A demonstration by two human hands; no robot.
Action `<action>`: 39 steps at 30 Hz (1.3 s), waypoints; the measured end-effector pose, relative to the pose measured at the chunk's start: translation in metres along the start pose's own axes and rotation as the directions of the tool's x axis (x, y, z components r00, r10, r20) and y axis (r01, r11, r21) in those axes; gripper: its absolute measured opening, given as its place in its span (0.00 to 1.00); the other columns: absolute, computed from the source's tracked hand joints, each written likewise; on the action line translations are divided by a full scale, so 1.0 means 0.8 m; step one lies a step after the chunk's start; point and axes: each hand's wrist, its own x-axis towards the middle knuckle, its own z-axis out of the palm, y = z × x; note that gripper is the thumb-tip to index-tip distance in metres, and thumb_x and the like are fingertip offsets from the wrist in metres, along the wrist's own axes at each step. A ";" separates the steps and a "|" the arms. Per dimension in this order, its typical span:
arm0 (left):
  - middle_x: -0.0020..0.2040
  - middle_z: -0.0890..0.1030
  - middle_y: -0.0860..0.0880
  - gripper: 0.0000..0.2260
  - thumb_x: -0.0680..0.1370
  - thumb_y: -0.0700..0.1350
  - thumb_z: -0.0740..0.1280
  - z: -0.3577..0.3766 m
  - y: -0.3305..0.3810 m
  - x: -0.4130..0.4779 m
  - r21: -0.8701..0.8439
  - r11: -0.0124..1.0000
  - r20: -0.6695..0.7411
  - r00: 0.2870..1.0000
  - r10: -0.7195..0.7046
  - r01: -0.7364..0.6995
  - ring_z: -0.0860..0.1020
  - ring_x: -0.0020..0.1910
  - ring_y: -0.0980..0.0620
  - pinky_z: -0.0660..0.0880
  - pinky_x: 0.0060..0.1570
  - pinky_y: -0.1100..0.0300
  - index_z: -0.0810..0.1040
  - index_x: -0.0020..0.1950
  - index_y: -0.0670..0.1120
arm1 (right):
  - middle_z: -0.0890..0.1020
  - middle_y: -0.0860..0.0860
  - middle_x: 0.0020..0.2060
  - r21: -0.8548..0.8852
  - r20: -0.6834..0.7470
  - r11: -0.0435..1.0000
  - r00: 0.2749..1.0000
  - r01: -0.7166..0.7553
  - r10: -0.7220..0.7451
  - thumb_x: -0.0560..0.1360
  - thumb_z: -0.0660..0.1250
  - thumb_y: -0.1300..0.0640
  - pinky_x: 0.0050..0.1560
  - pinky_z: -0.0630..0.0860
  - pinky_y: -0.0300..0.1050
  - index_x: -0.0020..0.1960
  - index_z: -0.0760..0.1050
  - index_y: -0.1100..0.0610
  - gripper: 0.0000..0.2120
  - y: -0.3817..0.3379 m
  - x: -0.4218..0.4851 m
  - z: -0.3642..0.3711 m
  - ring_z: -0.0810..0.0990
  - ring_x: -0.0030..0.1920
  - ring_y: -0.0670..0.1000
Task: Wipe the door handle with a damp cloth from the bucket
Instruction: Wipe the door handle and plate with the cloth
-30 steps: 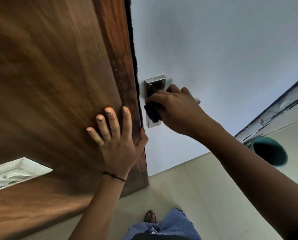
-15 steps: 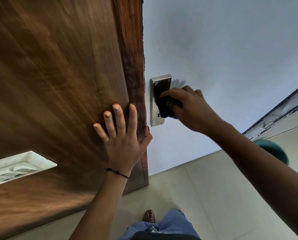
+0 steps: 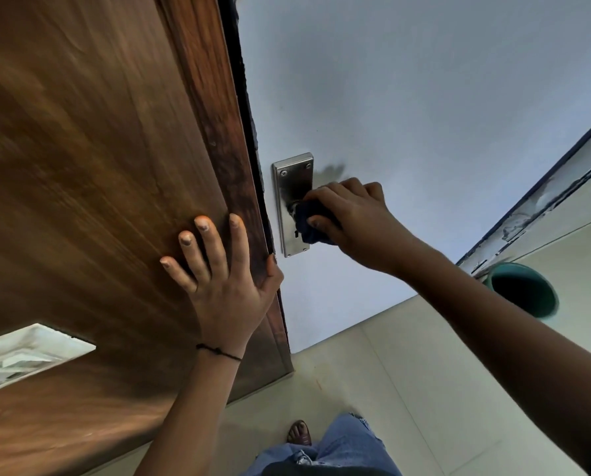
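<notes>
Right hand (image 3: 352, 221) fingers curled tight around a dark blue cloth (image 3: 309, 223) against the brushed-metal handle plate (image 3: 289, 187); left hand (image 3: 225, 283) fingers spread flat on the wood-grain door (image 3: 98, 149).

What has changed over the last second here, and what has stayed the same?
The right hand has slid the dark blue cloth along the handle, away from the metal plate, so more of the plate now shows. It keeps its grip on the cloth. The left hand stays flat against the wooden door, and the green bucket stays on the floor.
</notes>
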 end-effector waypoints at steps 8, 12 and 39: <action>0.76 0.32 0.47 0.40 0.76 0.59 0.61 -0.002 0.002 0.001 -0.026 1.000 0.003 1.000 -0.005 0.005 0.32 0.75 0.48 0.31 0.71 0.46 0.42 0.78 0.47 | 0.83 0.47 0.46 0.222 0.144 0.945 0.967 -0.240 0.211 0.80 0.57 0.56 0.64 0.63 0.54 0.57 0.72 0.48 0.08 0.088 -0.016 -0.029 0.78 0.52 0.53; 0.76 0.32 0.46 0.41 0.75 0.58 0.62 -0.001 0.003 -0.001 -0.024 1.000 0.002 1.000 -0.008 0.008 0.32 0.75 0.48 0.31 0.71 0.46 0.42 0.78 0.46 | 0.81 0.55 0.39 0.711 0.146 0.610 0.922 -0.349 0.358 0.83 0.55 0.60 0.41 0.81 0.65 0.60 0.70 0.59 0.10 0.088 -0.039 -0.014 0.82 0.34 0.61; 0.76 0.32 0.47 0.41 0.76 0.57 0.64 -0.005 0.000 0.001 -0.061 0.998 0.016 1.000 0.019 -0.018 0.32 0.75 0.48 0.31 0.71 0.47 0.42 0.78 0.46 | 0.81 0.66 0.55 0.941 0.338 -0.269 0.628 -0.206 0.701 0.80 0.57 0.46 0.64 0.75 0.60 0.60 0.74 0.66 0.23 -0.083 -0.010 0.095 0.80 0.57 0.64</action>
